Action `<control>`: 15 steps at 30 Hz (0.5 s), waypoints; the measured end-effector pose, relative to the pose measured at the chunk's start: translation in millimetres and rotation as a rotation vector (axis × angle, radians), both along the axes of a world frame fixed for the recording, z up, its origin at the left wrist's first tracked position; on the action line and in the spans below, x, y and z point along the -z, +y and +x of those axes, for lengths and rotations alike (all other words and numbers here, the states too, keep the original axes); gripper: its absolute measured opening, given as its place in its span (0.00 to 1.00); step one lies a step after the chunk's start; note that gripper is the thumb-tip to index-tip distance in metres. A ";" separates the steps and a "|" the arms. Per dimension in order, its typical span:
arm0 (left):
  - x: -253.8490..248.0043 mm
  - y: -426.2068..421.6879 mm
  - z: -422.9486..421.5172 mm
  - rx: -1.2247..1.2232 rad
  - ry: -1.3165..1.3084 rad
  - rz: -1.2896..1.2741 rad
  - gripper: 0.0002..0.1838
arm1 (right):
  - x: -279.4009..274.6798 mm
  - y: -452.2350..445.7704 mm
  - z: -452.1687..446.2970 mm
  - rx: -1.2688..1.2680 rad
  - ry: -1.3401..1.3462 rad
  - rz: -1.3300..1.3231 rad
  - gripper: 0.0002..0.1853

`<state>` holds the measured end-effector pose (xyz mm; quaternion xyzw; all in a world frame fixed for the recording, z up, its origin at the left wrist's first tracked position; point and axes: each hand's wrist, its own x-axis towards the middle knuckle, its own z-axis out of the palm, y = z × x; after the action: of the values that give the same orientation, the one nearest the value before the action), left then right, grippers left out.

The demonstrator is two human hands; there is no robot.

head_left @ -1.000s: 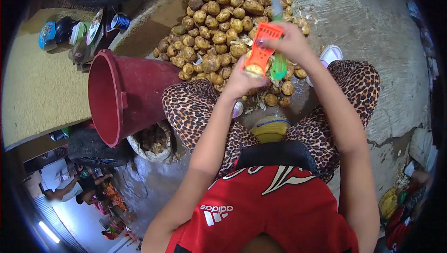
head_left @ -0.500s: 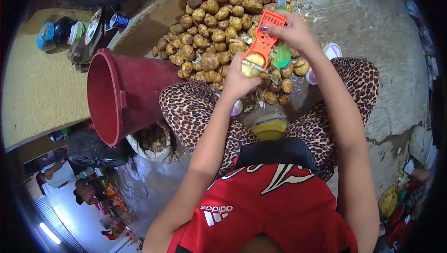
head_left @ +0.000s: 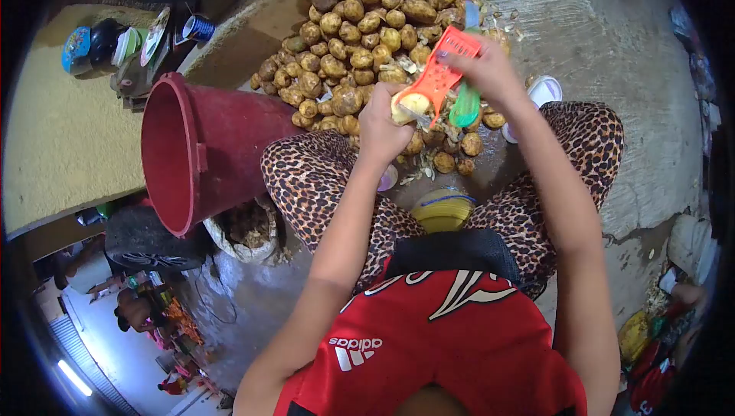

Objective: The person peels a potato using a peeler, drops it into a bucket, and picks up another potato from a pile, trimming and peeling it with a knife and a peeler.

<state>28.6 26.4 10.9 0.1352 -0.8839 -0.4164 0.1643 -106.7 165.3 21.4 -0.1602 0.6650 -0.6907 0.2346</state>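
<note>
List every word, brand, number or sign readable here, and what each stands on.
"adidas": upside down in the view, on the person's red fabric shirt.
Large cream lettering, same shirt: partly hidden, unreadable.
Blue printed surface by the black rounded container, upper left: too small to read.
White mark on red cloth, lower right: too blurred.

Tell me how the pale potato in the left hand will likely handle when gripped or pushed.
The pale potato will probably feel slippery, since its visible surface looks bare of brown skin. It may roll if pushed on a flat surface, as its visible outline is rounded, though the left hand hides part of it.
</note>
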 end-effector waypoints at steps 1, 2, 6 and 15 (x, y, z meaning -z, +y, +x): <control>-0.3 -0.2 0.6 -0.010 0.012 0.003 0.20 | 0.0 -0.2 -1.8 0.015 0.022 0.011 0.14; 1.6 -2.5 0.4 0.011 0.036 -0.022 0.20 | 0.5 0.4 -7.5 0.030 0.045 0.020 0.14; 4.7 -5.8 3.2 0.048 0.110 -0.058 0.21 | -4.2 29.1 -56.7 0.215 0.079 -0.035 0.13; 6.1 1.3 4.5 0.156 0.113 0.448 0.24 | 9.5 20.9 -59.0 0.200 0.091 0.138 0.13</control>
<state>33.2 27.7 4.8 0.0760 -0.7668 -0.6203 0.1468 -165.8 186.2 11.9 -0.1079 0.7335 -0.6553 0.1444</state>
